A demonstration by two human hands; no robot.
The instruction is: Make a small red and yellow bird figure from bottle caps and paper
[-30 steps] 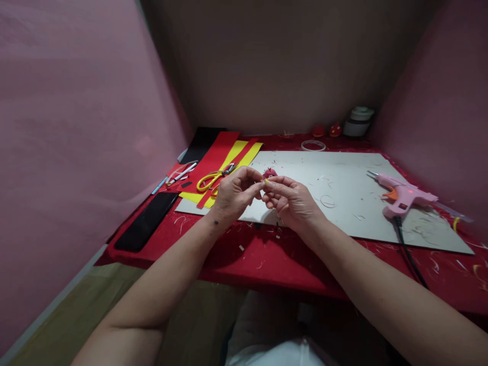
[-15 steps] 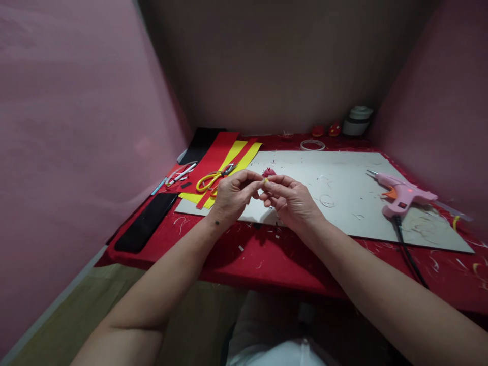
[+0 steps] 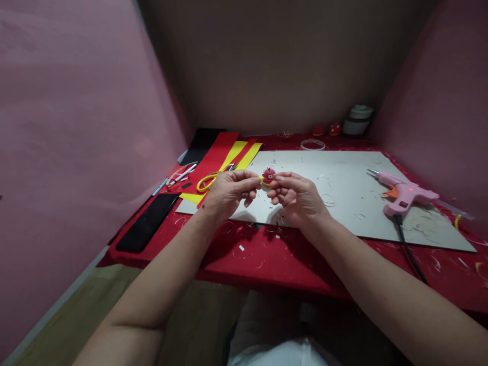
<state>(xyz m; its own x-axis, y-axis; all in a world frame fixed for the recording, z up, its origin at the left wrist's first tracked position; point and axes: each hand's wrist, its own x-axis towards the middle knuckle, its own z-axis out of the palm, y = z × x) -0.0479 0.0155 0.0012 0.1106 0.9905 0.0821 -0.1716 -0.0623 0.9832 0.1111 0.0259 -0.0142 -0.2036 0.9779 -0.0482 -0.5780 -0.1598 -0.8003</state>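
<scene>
Between my hands on the white board shows a small round red figure (image 3: 269,175), with an eye-like white-and-dark spot and yellow near its bottom. My left hand (image 3: 234,190) is closed, its thumb and forefinger pinching a small yellow piece (image 3: 261,179) at the figure's left edge. Thumb and forefinger of my right hand (image 3: 295,195) are pressed together at the figure's right edge, the other fingers curled. Whether they touch the figure or hold something small, I cannot tell. Yellow-handled scissors (image 3: 208,180) lie partly behind my left hand.
A pink glue gun (image 3: 404,193) with a lit red light lies on the white board (image 3: 354,178). Red, yellow and black sheets (image 3: 215,150) lie at left, near a black phone (image 3: 147,223). At the back are a tape roll (image 3: 312,145), red figures (image 3: 334,129) and a container (image 3: 357,121).
My hands have moved apart from their joined pinch. The red figure, mostly covered before, now shows between them, and the yellow piece is at my left fingertips.
</scene>
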